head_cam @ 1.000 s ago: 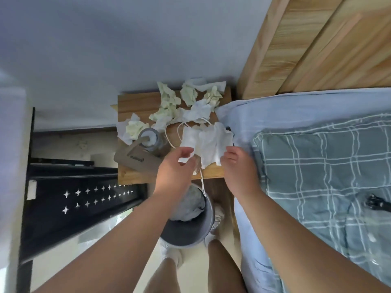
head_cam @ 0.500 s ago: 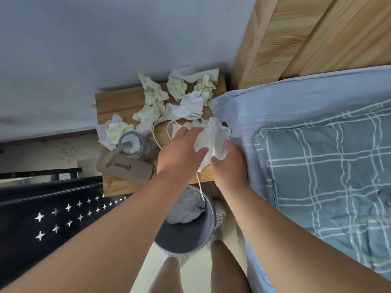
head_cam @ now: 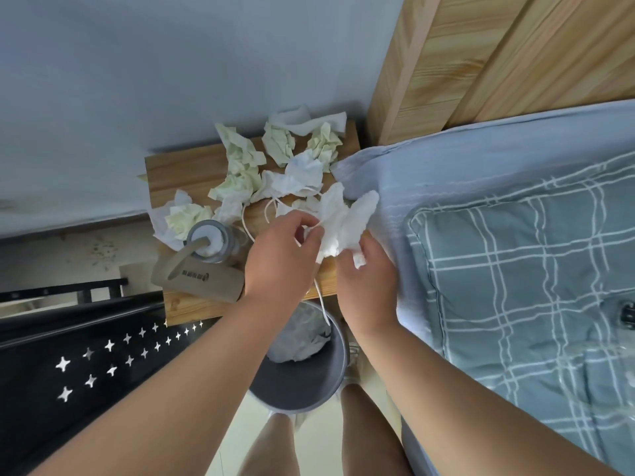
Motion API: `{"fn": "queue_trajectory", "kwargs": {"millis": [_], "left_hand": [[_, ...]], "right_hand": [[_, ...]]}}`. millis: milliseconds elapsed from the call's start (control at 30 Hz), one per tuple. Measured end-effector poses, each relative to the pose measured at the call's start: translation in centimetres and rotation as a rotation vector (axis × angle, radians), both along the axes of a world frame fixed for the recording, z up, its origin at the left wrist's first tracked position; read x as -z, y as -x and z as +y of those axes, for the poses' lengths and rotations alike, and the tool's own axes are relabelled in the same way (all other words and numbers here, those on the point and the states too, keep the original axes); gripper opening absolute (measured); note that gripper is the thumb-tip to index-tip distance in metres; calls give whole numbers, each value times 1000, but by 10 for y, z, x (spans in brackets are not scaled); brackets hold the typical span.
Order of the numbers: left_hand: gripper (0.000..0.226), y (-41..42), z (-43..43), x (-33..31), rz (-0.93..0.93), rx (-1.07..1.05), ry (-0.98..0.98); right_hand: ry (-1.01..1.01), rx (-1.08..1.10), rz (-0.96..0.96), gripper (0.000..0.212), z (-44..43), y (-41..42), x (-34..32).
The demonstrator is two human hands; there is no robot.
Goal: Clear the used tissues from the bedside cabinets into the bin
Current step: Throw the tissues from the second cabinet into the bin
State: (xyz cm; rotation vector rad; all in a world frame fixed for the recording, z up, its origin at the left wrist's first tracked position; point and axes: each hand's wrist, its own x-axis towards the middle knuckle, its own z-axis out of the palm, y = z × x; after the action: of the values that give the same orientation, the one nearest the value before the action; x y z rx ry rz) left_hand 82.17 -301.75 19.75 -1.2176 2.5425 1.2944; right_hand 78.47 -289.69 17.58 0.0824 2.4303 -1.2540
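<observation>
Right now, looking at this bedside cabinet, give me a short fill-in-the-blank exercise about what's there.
1. Both hands, left hand and right hand, grip one white ____.
2. The grey bin stands on the floor, directly ____ the hands.
3. The crumpled tissues lie on a cabinet top made of ____.
4. The checked pillow lies on the ____.

Missing words: tissue; below; wood; bed

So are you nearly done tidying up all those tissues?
Not yet. Some white paper already sits in the grey bin by the cabinet. Both the left hand and the right hand are gathering a white tissue at the front edge. Left to clear: several crumpled white and pale green tissues on the cabinet top, beside a bottle.
</observation>
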Motion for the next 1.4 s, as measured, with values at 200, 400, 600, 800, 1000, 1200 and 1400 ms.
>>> {"fn": "queue_trajectory", "kwargs": {"millis": [200, 400, 600, 800, 1000, 1200, 1400], "left_hand": [[13, -47, 5, -38, 76, -255, -195], [10, -125, 21, -45, 54, -407, -308], [7, -198, 41, -5, -36, -648, -440], [9, -242, 60, 68, -59, -822, -573], [11, -263, 59, 154, -129, -870, -629], [35, -278, 52, 212, -241, -868, -732], [49, -276, 53, 214, -269, -719, -840]], "right_hand": [[160, -26, -17, 46, 13, -15, -55], [169, -155, -108, 16, 34, -46, -63], [119, -270, -229, 22, 51, -83, -38], [-28, -420, -232, 25, 72, -130, 28], [-243, -439, -342, 9, 79, -162, 120], [-355, -440, -495, 17, 76, -161, 187], [-403, -465, -590, 43, 82, -159, 208]]}}
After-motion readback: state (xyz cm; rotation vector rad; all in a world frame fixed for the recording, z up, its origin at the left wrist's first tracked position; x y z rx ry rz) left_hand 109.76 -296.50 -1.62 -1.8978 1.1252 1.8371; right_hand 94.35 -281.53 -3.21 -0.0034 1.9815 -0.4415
